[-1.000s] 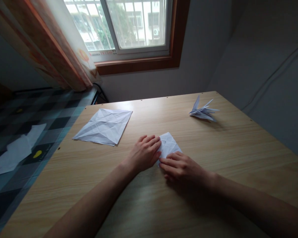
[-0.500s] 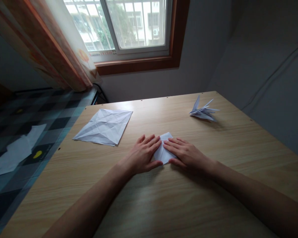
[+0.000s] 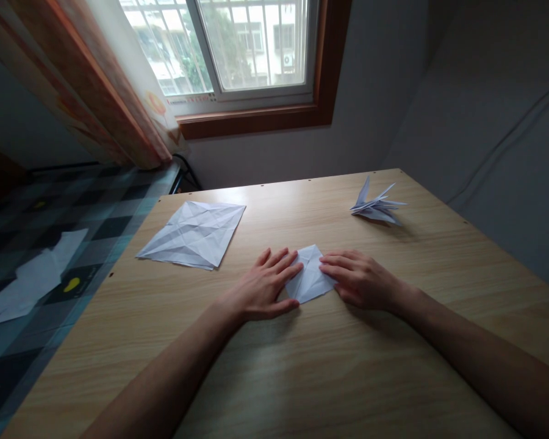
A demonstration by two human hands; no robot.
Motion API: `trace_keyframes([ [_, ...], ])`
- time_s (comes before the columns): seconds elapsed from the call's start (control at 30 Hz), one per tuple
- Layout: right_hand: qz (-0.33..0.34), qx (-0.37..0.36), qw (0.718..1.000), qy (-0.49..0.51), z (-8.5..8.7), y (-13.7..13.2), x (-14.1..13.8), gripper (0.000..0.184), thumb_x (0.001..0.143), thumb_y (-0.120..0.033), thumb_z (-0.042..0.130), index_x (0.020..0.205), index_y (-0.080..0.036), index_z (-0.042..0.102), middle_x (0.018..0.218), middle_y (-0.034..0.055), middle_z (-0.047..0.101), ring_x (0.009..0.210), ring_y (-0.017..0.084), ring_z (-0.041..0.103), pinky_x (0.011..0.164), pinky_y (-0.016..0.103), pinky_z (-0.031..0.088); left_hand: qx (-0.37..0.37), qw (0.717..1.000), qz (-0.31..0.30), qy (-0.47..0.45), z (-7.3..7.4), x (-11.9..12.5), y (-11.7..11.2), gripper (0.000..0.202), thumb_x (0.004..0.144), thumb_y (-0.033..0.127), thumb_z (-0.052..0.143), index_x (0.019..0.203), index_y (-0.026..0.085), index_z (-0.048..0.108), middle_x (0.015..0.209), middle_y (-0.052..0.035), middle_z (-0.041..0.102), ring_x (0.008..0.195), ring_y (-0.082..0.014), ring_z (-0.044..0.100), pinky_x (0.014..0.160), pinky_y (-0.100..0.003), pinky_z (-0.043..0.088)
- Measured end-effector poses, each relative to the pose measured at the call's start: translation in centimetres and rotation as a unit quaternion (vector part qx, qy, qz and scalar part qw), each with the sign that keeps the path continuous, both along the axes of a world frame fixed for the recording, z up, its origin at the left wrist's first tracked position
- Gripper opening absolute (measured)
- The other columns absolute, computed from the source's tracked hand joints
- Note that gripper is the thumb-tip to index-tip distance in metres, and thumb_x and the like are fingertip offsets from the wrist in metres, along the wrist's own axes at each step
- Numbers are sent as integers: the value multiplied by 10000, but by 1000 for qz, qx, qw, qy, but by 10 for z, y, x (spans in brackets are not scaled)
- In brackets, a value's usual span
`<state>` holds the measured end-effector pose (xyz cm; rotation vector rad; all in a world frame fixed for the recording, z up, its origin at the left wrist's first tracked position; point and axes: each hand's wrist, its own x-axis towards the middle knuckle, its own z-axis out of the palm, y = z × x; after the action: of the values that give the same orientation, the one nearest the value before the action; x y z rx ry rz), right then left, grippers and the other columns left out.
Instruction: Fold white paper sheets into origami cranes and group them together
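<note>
Left hand (image 3: pixel 265 286): flat and open, palm down on the counter (image 3: pixel 302 372), fingers stretched out, their tips lying on the left edge of the folded paper (image 3: pixel 310 281); it grips nothing
Right hand (image 3: pixel 361 279): also flat and open, fingers together, tips pressing on the folded paper's right corner; nothing is clasped
Folded paper: a small white diamond lying flat on the counter between the two hands, touched by both
Change in half a second: the right hand has slid off to the folded paper's right, so more of its white face shows; the left hand has hardly moved
Creased sheet (image 3: pixel 193 233): unfolded and flat, well to the left of the folded paper and farther from the person
Paper model (image 3: pixel 376 204): pointed flaps standing up, well apart to the right of the folded paper and beyond it
Window (image 3: pixel 238 42): in the wall far behind the folded paper
</note>
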<state>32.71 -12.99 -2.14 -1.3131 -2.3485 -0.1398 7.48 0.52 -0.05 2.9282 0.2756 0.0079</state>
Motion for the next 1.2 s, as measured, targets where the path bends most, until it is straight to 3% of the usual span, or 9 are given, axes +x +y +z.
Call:
trace_keyframes([
  [0.13,18,-6,1000,-6,2,-1,1,505,692,-94,551,1191,-131,617,1265,156,628,1143,283,568,948,466,492,-8,1000,10,9,2,1,-1,640,911,526,479,1457,210,371,1565,-132,286,1463,-320,213,1168,-570,156],
  [0.3,-2,7,1000,24,1,-1,-1,556,689,-43,533,1232,-152,575,1324,156,578,1144,258,577,942,440,515,-4,1000,26,0,3,2,-3,517,912,350,486,1410,223,427,1556,-108,320,1451,-308,253,1156,-578,193],
  [0.6,12,78,992,94,0,-2,-8,333,837,-70,504,1126,-197,612,1152,119,685,1018,209,669,855,352,565,-7,1000,23,-4,4,2,-3,520,873,316,515,1377,203,460,1544,-123,340,1446,-327,259,1148,-597,199],
  [0.93,36,-17,984,176,-5,9,-13,177,932,-138,509,994,-186,668,922,76,736,828,177,647,776,327,533,-9,1000,10,-15,3,1,-2,564,875,441,553,1385,221,458,1542,-128,342,1441,-348,264,1138,-610,204],
  [1.2,-57,-63,973,213,-2,18,-20,236,906,-164,522,1097,-158,660,849,70,699,714,170,617,678,295,513,-11,1000,13,-18,4,2,-3,498,941,494,453,1364,234,484,1538,-107,357,1436,-335,277,1137,-604,212],
])
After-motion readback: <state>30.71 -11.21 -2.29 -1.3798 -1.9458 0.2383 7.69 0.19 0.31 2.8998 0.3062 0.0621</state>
